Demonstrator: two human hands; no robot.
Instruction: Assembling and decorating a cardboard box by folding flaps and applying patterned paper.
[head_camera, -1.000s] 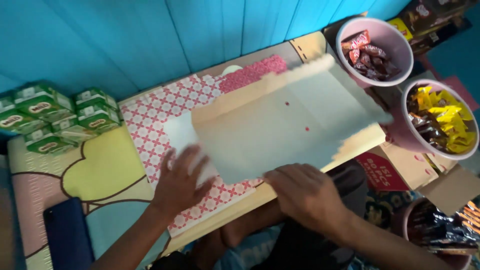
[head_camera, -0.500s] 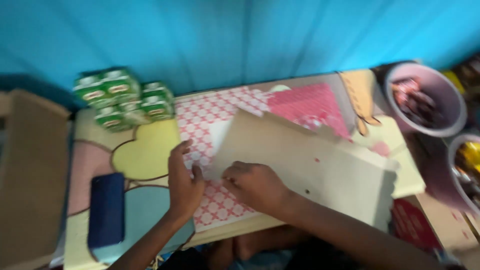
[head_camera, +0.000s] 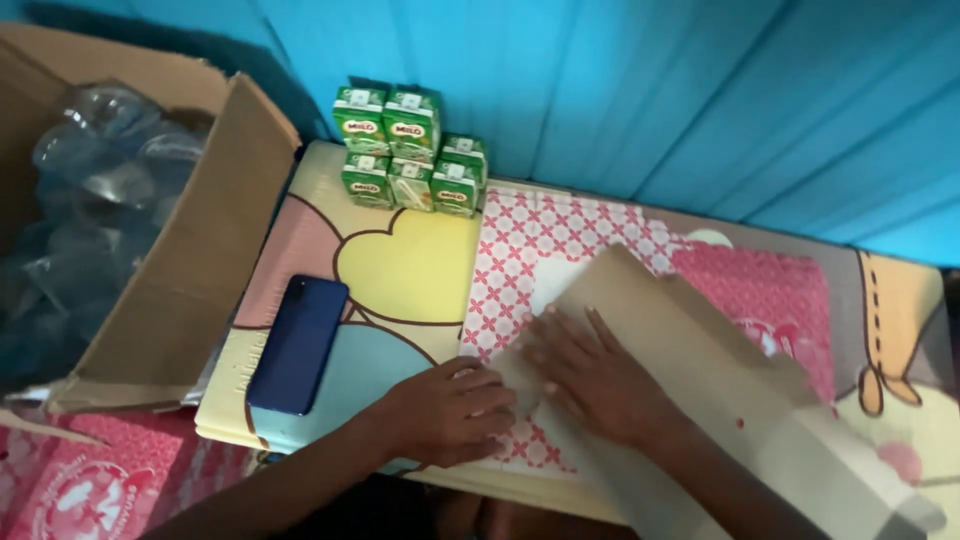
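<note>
A flat brown cardboard sheet (head_camera: 700, 370) with folded-up edges lies across the red-and-white patterned paper (head_camera: 545, 250) on the low table. My right hand (head_camera: 590, 375) presses flat on the sheet's left end, fingers spread. My left hand (head_camera: 450, 410) rests just left of it, fingers curled over the sheet's near-left corner and the patterned paper. Both forearms come in from the bottom edge.
Several green drink cartons (head_camera: 410, 150) are stacked at the table's back by the blue wall. A dark blue phone (head_camera: 298, 343) lies on the cartoon-print table top (head_camera: 400, 270). An open cardboard box (head_camera: 180, 270) with clear plastic bottles (head_camera: 90, 190) stands at left.
The view has swung left, bringing the open box in and losing the pink bowls of sweets. Both hands have stayed on the left end of the cardboard sheet.
</note>
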